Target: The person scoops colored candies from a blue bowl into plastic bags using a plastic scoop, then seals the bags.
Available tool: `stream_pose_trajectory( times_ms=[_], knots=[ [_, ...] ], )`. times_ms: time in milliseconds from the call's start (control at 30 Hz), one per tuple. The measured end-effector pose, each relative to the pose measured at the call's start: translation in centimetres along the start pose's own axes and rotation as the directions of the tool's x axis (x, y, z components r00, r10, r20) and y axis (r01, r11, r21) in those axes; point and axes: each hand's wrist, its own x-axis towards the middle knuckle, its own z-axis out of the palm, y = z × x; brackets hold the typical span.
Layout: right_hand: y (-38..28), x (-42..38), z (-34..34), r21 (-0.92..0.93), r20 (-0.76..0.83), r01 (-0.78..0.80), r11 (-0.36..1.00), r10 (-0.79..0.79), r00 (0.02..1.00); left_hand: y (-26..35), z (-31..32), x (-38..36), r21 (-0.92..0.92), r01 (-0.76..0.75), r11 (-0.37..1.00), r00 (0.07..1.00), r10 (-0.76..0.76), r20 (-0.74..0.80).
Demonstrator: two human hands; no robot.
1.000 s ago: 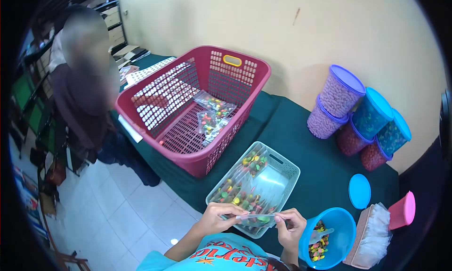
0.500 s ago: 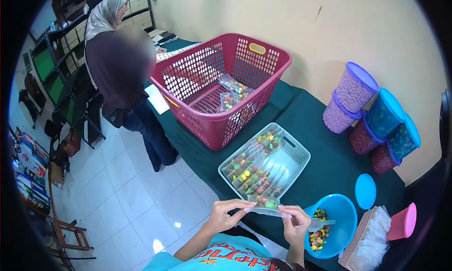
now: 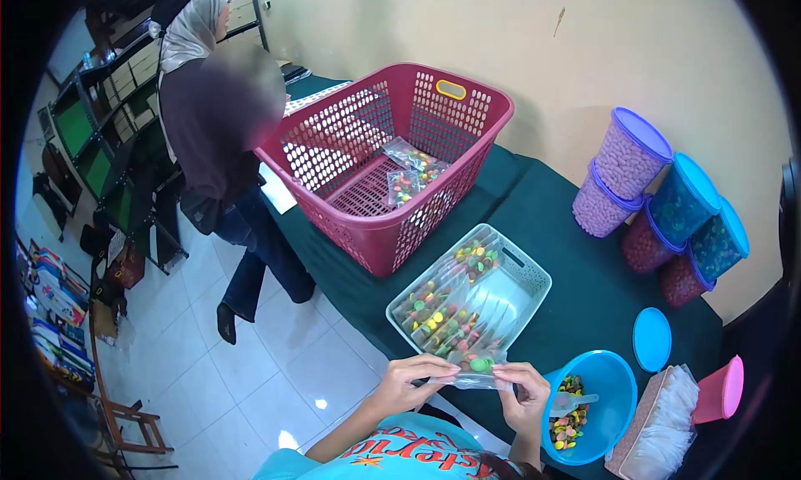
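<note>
Between both hands is a small clear plastic bag [image 3: 477, 370] with colourful round sweets inside. My left hand [image 3: 415, 381] pinches its left end, and my right hand [image 3: 523, 394] pinches the right end. Just beyond it stands a pale plastic basket [image 3: 534, 303] with several filled bags [image 3: 442, 317] leaning in a row along its left side. Near my right hand is a blue bucket [image 3: 622, 396] of loose sweets [image 3: 567, 434], in which a clear scoop [image 3: 570, 403] lies. Right of the bucket, a patterned box [image 3: 630, 447] holds a stack of clear bags [image 3: 667, 421].
A large maroon basket [image 3: 384, 229] with a few filled bags [image 3: 409, 167] stands farther back. Lidded tubs [image 3: 622, 167] are stacked by the wall. A blue lid [image 3: 652, 340] and pink container [image 3: 719, 390] lie right. Another person [image 3: 209, 138] is at the table's left.
The bag stays pinched in both hands, tilted so more of its front shows. The other person's leg has shifted, with one foot now back on the floor tiles. The view has moved slightly.
</note>
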Motion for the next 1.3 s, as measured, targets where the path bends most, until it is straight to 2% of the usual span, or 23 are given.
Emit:
stream_pose_trajectory(
  times_ms=[67, 100, 167, 200, 267, 300, 333, 400, 433, 467, 533, 600, 633, 733, 800, 867, 900, 933, 1000, 1067, 1200, 1267, 1300],
  knots=[
    [0.5, 0.5, 0.4, 0.156, -0.007, -0.115, 0.981, 0.117, 0.993, -0.3, -0.4, 0.8, -0.019, -0.035, 0.999, 0.999, 0.035, -0.005],
    [0.3, 1.1, 0.6, 0.154, -0.009, -0.114, 0.981, 0.117, 0.993, -0.5, -0.6, 1.3, -0.022, -0.036, 0.999, 0.999, 0.036, -0.004],
    [-0.1, 2.6, 1.2, 0.027, 0.034, -0.152, 0.988, 0.151, 0.988, -0.8, -1.2, 2.5, -0.048, -0.062, 0.997, 0.998, 0.062, 0.009],
    [0.5, 2.9, 1.2, 0.022, 0.028, -0.155, 0.988, 0.154, 0.988, -0.9, -1.5, 3.1, -0.055, -0.061, 0.997, 0.998, 0.062, 0.015],
    [2.3, 3.6, 0.9, -0.127, 0.131, -0.094, 0.987, 0.11, 0.985, -1.3, -2.1, 4.5, -0.021, -0.028, 0.999, 0.999, 0.029, 0.026],
    [2.8, 3.9, 0.9, -0.138, 0.12, -0.098, 0.986, 0.115, 0.986, -2.5, -2.8, 5.3, -0.013, -0.149, 0.989, 0.98, 0.149, 0.133],
    [3.2, 4.2, 0.9, -0.17, 0.086, -0.062, 0.983, 0.078, 0.993, -3.0, -2.8, 5.8, -0.027, -0.151, 0.988, 0.978, 0.153, 0.143],
    [3.7, 4.6, 0.7, -0.214, 0.037, -0.044, 0.976, 0.054, 0.998, -3.3, -2.9, 7.1, -0.22, 0.116, 0.969, 0.989, -0.092, 0.115],
    [3.9, 4.9, 0.4, -0.204, -0.062, -0.073, 0.976, 0.062, 0.996, -4.2, -3.4, 7.7, -0.077, 0.135, 0.988, 0.97, -0.116, 0.215],
    [4.1, 5.0, 0.2, -0.191, -0.164, -0.103, 0.976, 0.072, 0.984, -4.9, -3.9, 8.5, -0.087, 0.142, 0.986, 0.964, -0.118, 0.238],
    [4.5, 5.5, -0.1, -0.207, -0.267, -0.161, 0.965, 0.102, 0.958, -6.4, -4.7, 10.0, 0.231, 0.092, 0.968, 0.922, -0.171, 0.348],
    [5.3, 5.8, -0.6, -0.319, -0.42, -0.196, 0.927, 0.047, 0.906, -8.1, -4.9, 11.0, 0.173, 0.148, 0.974, 0.889, -0.208, 0.408],
    [5.4, 5.9, -1.1, -0.404, -0.421, -0.22, 0.888, 0.032, 0.906, -9.0, -4.9, 11.5, 0.194, 0.132, 0.972, 0.883, -0.205, 0.422],
    [6.3, 6.4, -1.7, -0.431, -0.514, -0.309, 0.848, 0.05, 0.856, -10.9, -4.3, 13.0, 0.221, 0.106, 0.97, 0.84, -0.206, 0.502],
    [6.9, 6.9, -1.7, -0.442, -0.574, -0.368, 0.818, 0.057, 0.817, -12.0, -3.8, 13.6, 0.307, 0.033, 0.951, 0.787, -0.213, 0.579],
    [7.2, 7.9, -1.6, -0.473, -0.621, -0.356, 0.806, -0.019, 0.783, -12.9, -3.2, 13.5, 0.28, 0.113, 0.953, 0.734, -0.27, 0.623],
    [7.5, 8.2, -1.4, -0.473, -0.636, -0.387, 0.791, -0.002, 0.772, -12.9, -3.0, 13.4, 0.36, 0.042, 0.932, 0.68, -0.29, 0.673],
    [7.8, 8.6, -1.3, -0.478, -0.631, -0.41, 0.777, 0.022, 0.776, -12.9, -2.8, 13.5, 0.429, -0.039, 0.903, 0.625, -0.312, 0.715],
    [8.1, 9.6, -1.1, -0.564, -0.53, -0.378, 0.734, 0.029, 0.847, -13.0, -2.4, 13.3, 0.381, 0.018, 0.925, 0.603, -0.314, 0.733],
    [8.8, 10.9, -0.4, -0.577, -0.501, -0.366, 0.73, 0.038, 0.865, -13.1, -2.2, 13.1, 0.371, -0.094, 0.924, 0.592, -0.248, 0.767],
    [10.4, 13.8, 1.0, -0.616, -0.376, -0.317, 0.722, 0.084, 0.923, -13.0, -2.1, 13.5, 0.33, -0.057, 0.942, 0.535, -0.25, 0.807],
    [11.1, 15.5, 1.6, -0.676, -0.254, -0.276, 0.683, 0.135, 0.958, -13.1, -2.0, 13.3, 0.288, -0.024, 0.957, 0.543, -0.229, 0.808],
    [11.4, 16.3, 2.1, -0.674, -0.245, -0.297, 0.676, 0.175, 0.954, -13.1, -1.9, 13.1, 0.239, -0.003, 0.971, 0.541, -0.2, 0.817]
  ],
)
